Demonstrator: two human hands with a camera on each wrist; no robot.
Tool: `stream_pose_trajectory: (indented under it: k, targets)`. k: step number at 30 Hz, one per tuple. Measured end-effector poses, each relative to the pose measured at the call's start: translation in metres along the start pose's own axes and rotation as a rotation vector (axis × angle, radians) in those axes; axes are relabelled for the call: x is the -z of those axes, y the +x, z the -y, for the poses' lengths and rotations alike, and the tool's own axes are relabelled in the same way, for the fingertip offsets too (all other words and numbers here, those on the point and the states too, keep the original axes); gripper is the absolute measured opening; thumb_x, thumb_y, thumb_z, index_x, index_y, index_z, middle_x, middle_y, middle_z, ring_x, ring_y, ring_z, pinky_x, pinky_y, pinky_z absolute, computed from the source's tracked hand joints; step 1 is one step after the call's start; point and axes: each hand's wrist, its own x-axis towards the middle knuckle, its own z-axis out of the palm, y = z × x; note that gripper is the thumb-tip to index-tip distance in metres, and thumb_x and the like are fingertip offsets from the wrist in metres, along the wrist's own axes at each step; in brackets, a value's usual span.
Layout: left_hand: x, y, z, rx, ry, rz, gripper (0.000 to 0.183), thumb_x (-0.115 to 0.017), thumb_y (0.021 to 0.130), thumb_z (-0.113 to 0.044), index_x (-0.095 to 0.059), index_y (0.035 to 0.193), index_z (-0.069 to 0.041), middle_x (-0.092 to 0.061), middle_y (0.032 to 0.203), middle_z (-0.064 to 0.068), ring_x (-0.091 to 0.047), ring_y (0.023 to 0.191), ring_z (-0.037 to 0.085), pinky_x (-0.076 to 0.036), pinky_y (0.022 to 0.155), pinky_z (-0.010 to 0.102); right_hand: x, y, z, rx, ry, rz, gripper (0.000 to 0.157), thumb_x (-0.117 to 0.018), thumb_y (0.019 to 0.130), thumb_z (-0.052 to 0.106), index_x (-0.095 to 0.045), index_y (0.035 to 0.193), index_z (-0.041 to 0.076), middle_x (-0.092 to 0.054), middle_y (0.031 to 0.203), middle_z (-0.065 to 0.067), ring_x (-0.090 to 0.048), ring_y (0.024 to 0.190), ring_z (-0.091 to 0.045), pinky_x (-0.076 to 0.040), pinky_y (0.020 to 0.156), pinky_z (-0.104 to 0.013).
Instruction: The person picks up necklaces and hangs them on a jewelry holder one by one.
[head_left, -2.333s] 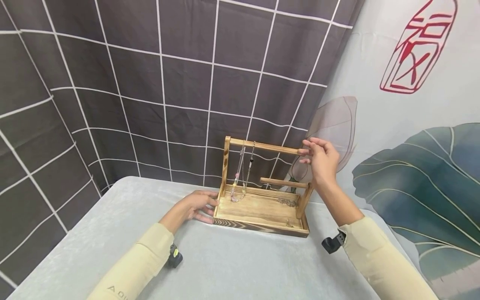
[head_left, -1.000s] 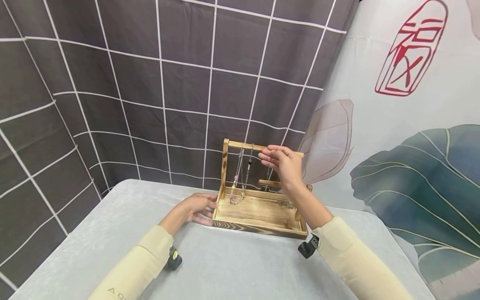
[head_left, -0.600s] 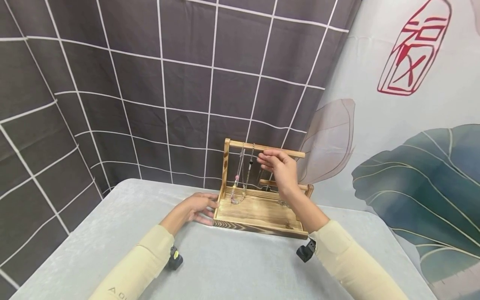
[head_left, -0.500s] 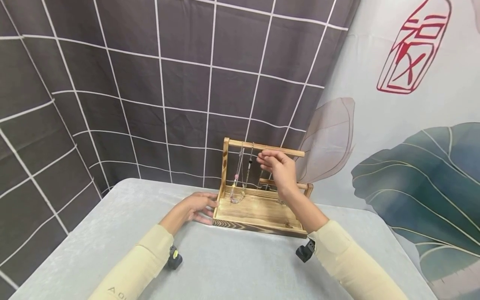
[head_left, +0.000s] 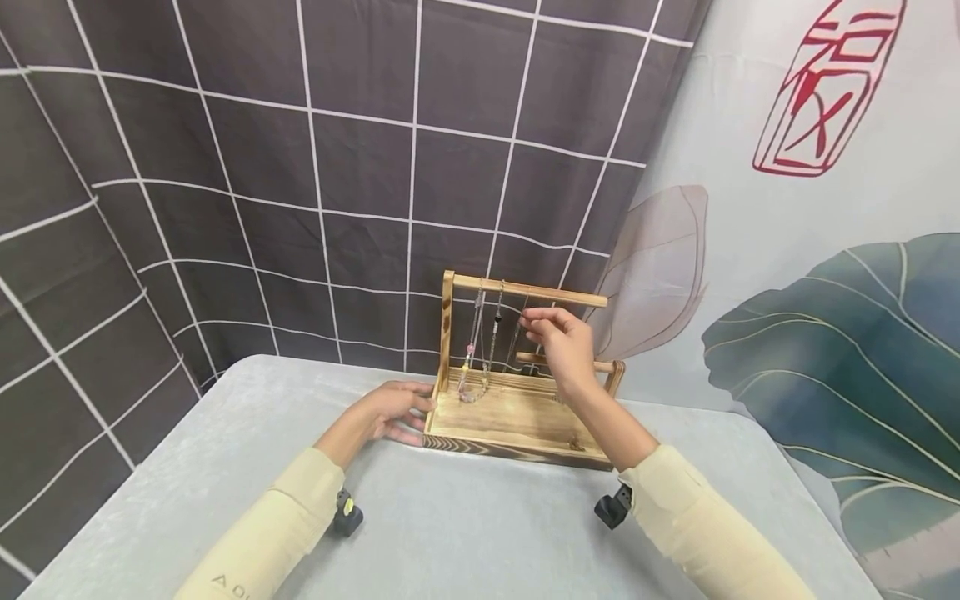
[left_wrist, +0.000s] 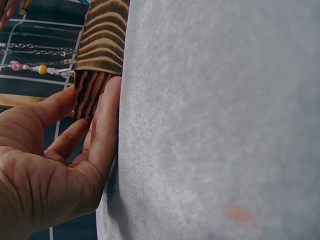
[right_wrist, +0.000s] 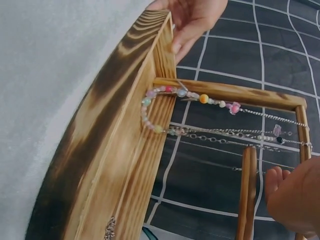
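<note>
A wooden jewelry stand (head_left: 517, 452) has a tray base, a long top bar and a shorter lower bar. My left hand (head_left: 393, 412) holds the tray's left end, thumb at the rim and fingers along the outer wall, as the left wrist view shows. A pastel beaded necklace (right_wrist: 203, 98) and silver chains hang from the top bar's left part. Just right of them, my right hand (head_left: 564, 343) pinches a thin chain necklace (right_wrist: 210, 163) below the bar, thumb and forefinger together. In the right wrist view its fingertips are partly hidden.
A small heap of chain (right_wrist: 110, 229) lies in the tray's right part, with a small brownish piece (head_left: 575, 444) near the front. The lower bar (head_left: 528, 358) sticks out behind my right hand. A grey cloth (head_left: 450, 533) covers the table; a gridded dark curtain (head_left: 360, 167) hangs behind.
My right hand has moved left from the top bar's right end to near its middle, then its thumb and forefinger closed together. My left hand has stayed at the tray's end.
</note>
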Motion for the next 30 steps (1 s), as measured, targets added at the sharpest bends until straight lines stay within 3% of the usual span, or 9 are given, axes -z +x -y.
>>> stream_pose_trajectory:
  k: [10, 16, 20, 30]
  targets:
    - [0.003, -0.002, 0.0, -0.006, 0.005, 0.002, 0.065, -0.067, 0.11, -0.01, -0.045, 0.171, -0.003, -0.072, 0.124, 0.019, -0.075, 0.091, 0.023, -0.077, 0.087, 0.049, 0.011, -0.012, -0.005, 0.008, 0.033, -0.015, 0.022, -0.055, 0.112, -0.002, -0.073, 0.124, -0.007, -0.075, 0.14, -0.024, -0.078, 0.107, -0.002, -0.067, 0.102, -0.017]
    - [0.001, -0.002, -0.001, -0.008, 0.011, 0.005, 0.065, -0.066, 0.111, -0.01, -0.044, 0.171, -0.003, -0.071, 0.129, 0.022, -0.075, 0.093, 0.023, -0.077, 0.088, 0.05, 0.022, -0.019, -0.006, 0.013, 0.127, 0.014, 0.029, -0.053, 0.113, -0.003, -0.067, 0.136, -0.012, -0.077, 0.138, -0.028, -0.083, 0.102, -0.005, -0.07, 0.1, -0.023]
    - [0.001, 0.0, 0.001, -0.006, 0.007, 0.0, 0.065, -0.067, 0.111, -0.01, -0.045, 0.171, -0.003, -0.072, 0.127, 0.02, -0.075, 0.092, 0.023, -0.077, 0.088, 0.049, 0.027, -0.024, -0.008, 0.004, 0.12, 0.042, 0.033, -0.052, 0.113, -0.003, -0.063, 0.142, -0.014, -0.074, 0.141, -0.032, -0.084, 0.102, -0.005, -0.071, 0.102, -0.027]
    - [0.001, 0.0, -0.002, -0.001, 0.004, -0.003, 0.065, -0.067, 0.11, -0.01, -0.044, 0.171, -0.004, -0.072, 0.124, 0.018, -0.075, 0.09, 0.021, -0.077, 0.087, 0.049, 0.037, -0.034, -0.02, -0.068, 0.055, 0.116, 0.032, -0.054, 0.113, -0.001, -0.066, 0.14, -0.014, -0.084, 0.128, -0.018, -0.085, 0.102, -0.008, -0.072, 0.099, -0.028]
